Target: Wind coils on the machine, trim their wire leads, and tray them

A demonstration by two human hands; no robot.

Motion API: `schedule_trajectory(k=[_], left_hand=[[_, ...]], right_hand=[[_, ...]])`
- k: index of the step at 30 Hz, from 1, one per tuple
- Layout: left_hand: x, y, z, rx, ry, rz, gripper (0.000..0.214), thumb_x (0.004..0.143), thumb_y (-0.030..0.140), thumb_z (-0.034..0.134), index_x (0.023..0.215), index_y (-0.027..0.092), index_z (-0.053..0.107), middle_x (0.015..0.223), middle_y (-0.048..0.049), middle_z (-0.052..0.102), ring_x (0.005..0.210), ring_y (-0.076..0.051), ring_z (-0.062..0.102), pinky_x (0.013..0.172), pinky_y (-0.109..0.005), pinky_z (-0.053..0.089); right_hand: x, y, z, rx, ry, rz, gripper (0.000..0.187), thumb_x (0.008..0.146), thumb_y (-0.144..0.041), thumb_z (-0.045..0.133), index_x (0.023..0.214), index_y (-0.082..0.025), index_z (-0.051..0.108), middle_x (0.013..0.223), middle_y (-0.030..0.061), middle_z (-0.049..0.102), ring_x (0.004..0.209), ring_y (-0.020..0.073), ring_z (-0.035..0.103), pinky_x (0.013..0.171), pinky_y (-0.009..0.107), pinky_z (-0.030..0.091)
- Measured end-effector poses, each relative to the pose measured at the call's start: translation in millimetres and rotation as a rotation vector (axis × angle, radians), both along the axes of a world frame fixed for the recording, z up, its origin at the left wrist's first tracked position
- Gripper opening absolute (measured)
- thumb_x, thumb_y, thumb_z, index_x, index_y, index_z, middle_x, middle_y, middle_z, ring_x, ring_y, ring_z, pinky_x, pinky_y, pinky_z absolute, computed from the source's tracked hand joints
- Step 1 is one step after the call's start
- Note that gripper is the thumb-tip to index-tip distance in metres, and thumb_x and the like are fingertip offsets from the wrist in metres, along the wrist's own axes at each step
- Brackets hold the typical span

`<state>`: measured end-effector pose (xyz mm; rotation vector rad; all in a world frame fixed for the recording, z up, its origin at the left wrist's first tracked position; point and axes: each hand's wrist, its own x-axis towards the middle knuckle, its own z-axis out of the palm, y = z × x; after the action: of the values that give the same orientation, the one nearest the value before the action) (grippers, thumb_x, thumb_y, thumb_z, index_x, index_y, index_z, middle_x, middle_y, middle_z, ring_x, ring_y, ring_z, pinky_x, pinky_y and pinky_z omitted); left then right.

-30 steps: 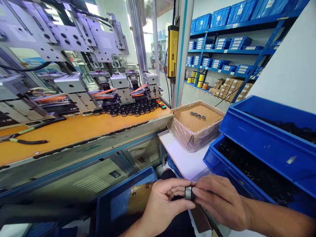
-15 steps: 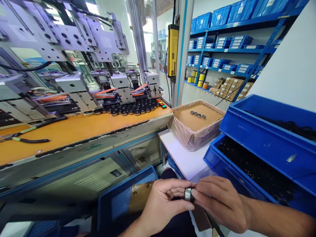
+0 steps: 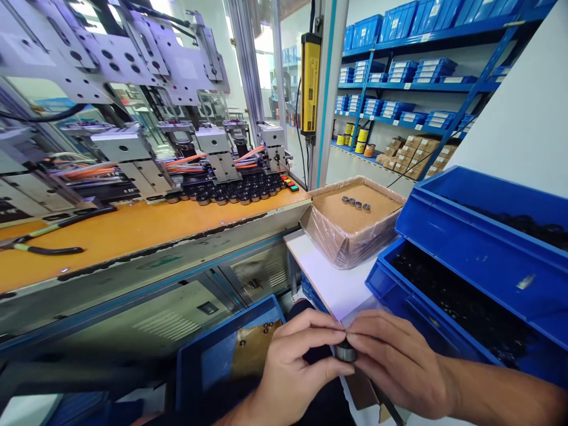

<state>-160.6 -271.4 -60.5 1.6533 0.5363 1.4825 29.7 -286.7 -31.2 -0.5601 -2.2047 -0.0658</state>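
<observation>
Between my two hands, low in the middle of the head view, is a small round part with a ribbed grey metal rim and a black top. My left hand pinches it from the left, thumb below and fingertips at its upper edge. From the right, my right hand grips the same part, its fingertips meeting those of the left at the top. The fingers cover much of the black top.
Several similar parts cluster on the orange bench beside machine fixtures and pliers. A plastic-lined carton holds a short row of parts. Blue bins with black pieces stand right. A blue tray lies low left.
The round part has turned in my fingers, its metal rim now lying nearly level instead of upright. My fingertips have closed together over its top. The view has shifted slightly.
</observation>
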Motion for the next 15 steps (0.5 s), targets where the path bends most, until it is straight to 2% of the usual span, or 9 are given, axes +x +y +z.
schedule_trajectory(k=[2, 3, 5, 8, 11, 15], left_hand=[[-6, 3, 1.2, 0.177, 0.098, 0.053, 0.032, 0.064, 0.012, 0.088, 0.094, 0.017, 0.078, 0.077, -0.0063, 0.075, 0.072, -0.016, 0.071, 0.069, -0.023, 0.058], [-7, 3, 0.9, 0.212, 0.111, 0.062, 0.031, 0.066, 0.014, 0.087, 0.095, 0.017, 0.077, 0.076, -0.0063, 0.075, 0.07, -0.016, 0.07, 0.067, -0.024, 0.057], [-6, 2, -1.3, 0.174, 0.102, 0.066, 0.027, 0.071, 0.016, 0.084, 0.096, 0.018, 0.076, 0.078, -0.0063, 0.075, 0.071, -0.016, 0.07, 0.068, -0.025, 0.056], [-1, -2, -5.9, -0.042, 0.039, 0.038, 0.028, 0.068, 0.021, 0.086, 0.095, 0.021, 0.076, 0.091, -0.0066, 0.074, 0.084, -0.018, 0.07, 0.077, -0.025, 0.056], [5, -2, -10.7, -0.335, -0.079, -0.051, 0.028, 0.061, 0.024, 0.09, 0.086, 0.022, 0.077, 0.09, -0.0036, 0.07, 0.085, -0.015, 0.066, 0.079, -0.022, 0.052], [11, 0, -16.7, -0.723, -0.373, -0.447, 0.028, 0.071, 0.034, 0.084, 0.097, 0.027, 0.077, 0.08, -0.0008, 0.07, 0.075, -0.009, 0.063, 0.072, -0.018, 0.049]], right_hand=[[-1, -1, 0.8, -0.046, 0.002, 0.01, 0.015, 0.095, -0.004, 0.052, 0.106, -0.002, 0.062, 0.093, 0.0142, 0.067, 0.092, 0.0185, 0.064, 0.081, 0.031, 0.06], [-2, -2, 0.9, -0.055, 0.005, 0.014, 0.015, 0.095, -0.005, 0.051, 0.105, -0.002, 0.062, 0.093, 0.0143, 0.067, 0.092, 0.0185, 0.064, 0.08, 0.031, 0.06], [-2, -2, 0.8, -0.054, 0.001, 0.006, 0.015, 0.095, -0.005, 0.05, 0.104, -0.002, 0.062, 0.091, 0.0146, 0.067, 0.091, 0.0192, 0.064, 0.079, 0.032, 0.06], [-1, 0, -0.6, -0.01, -0.033, -0.008, 0.016, 0.094, -0.003, 0.05, 0.104, -0.001, 0.062, 0.09, 0.0149, 0.066, 0.091, 0.0205, 0.063, 0.077, 0.033, 0.06], [-1, 3, -2.0, 0.018, -0.064, 0.001, 0.017, 0.092, -0.001, 0.053, 0.106, 0.0, 0.062, 0.092, 0.0153, 0.065, 0.093, 0.0216, 0.062, 0.078, 0.034, 0.06], [-2, 6, 0.7, -0.057, -0.013, -0.023, 0.019, 0.093, -0.008, 0.057, 0.112, -0.003, 0.059, 0.097, 0.0149, 0.064, 0.094, 0.0213, 0.061, 0.08, 0.037, 0.059]])
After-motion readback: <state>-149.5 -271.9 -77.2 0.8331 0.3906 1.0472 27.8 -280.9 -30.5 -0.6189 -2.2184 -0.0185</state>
